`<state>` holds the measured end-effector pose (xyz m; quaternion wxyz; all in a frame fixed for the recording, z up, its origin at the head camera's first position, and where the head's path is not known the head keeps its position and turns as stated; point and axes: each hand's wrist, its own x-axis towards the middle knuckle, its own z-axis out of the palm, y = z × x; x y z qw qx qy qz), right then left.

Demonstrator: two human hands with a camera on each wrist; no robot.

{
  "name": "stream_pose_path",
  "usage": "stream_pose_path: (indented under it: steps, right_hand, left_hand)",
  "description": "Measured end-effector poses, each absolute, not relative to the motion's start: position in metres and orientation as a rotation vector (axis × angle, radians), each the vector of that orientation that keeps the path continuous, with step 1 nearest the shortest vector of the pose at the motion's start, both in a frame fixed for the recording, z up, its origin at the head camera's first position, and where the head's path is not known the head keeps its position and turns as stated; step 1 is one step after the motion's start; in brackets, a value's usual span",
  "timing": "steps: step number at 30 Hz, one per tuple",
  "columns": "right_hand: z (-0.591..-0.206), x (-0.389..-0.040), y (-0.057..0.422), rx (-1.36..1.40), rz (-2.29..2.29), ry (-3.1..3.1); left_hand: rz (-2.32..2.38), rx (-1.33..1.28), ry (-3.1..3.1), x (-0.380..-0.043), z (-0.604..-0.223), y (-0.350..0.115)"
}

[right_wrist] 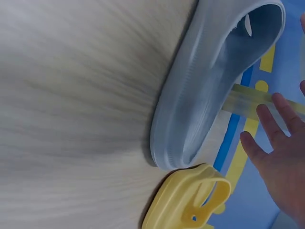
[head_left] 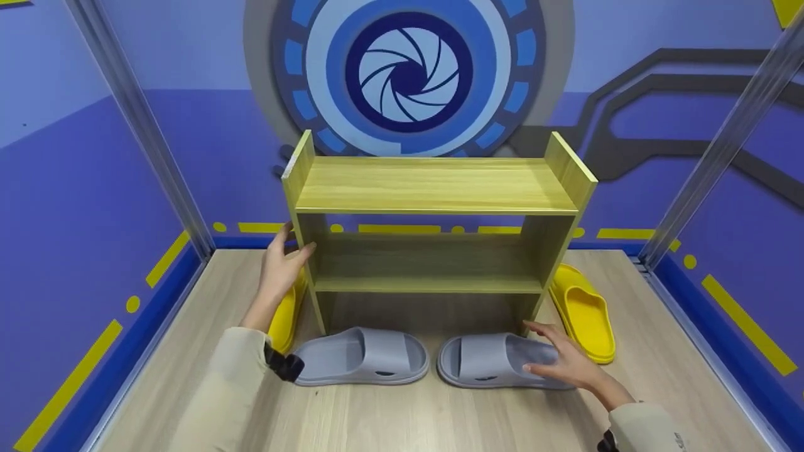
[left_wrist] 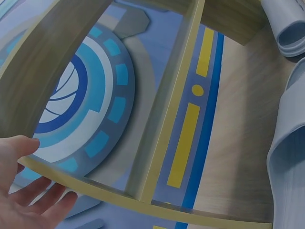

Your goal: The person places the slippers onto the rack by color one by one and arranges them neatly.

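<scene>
A light wooden shelf rack (head_left: 433,185) with an upper and a middle board stands upright on the floor. My left hand (head_left: 282,267) grips its left side panel, thumb at the front edge and fingers on the outer side, as the left wrist view (left_wrist: 35,183) also shows. My right hand (head_left: 565,358) is spread with fingers apart above the right grey slipper (head_left: 480,361), its fingertips close to the foot of the right side panel (head_left: 553,251). The left grey slipper (head_left: 383,351) lies sideways before the rack, toes pointing toward the other one.
One yellow clog (head_left: 584,314) stands right of the rack; another yellow clog (head_left: 286,317) is on the left, partly behind my left wrist. Blue printed walls (head_left: 207,144) with metal corner posts (head_left: 138,119) enclose the wood-patterned floor (head_left: 377,420) at the back and sides.
</scene>
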<state>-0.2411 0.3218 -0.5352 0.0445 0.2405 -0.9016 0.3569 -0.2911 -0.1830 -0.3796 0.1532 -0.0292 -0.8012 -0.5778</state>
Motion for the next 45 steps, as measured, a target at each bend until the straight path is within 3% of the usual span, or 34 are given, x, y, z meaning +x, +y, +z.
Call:
stream_pose_path:
  steps: [21,45]
  right_hand:
    - [-0.550,-0.247,0.313,0.877,0.867,-2.919]
    - [-0.557,-0.250,0.306,0.723,0.761,-3.101]
  left_hand:
    - [-1.364,-0.104,-2.366,-0.296,-0.383,-0.180]
    - [-1.378,-0.144,-2.389,-0.295,-0.385,-0.185]
